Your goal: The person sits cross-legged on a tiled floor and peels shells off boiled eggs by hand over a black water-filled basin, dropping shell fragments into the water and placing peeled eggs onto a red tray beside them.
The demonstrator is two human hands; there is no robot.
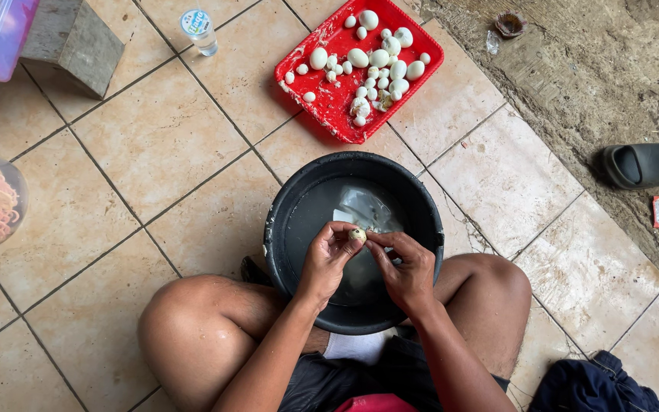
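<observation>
Over black basin [284, 221], small egg [357, 235] pinched between fingertips of left hand [325, 259] and right hand [404, 267]; wet egg could slip, drop into water; one basin, one red tray [299, 80] holding roughly thirty peeled eggs, one plastic cup [198, 30], one sandal [646, 164].

A home's outdoor tiled porch floor [154, 145] beside bare dirt ground [596, 69], with sandal [642, 164], red tray [299, 80], black basin [284, 229].
</observation>
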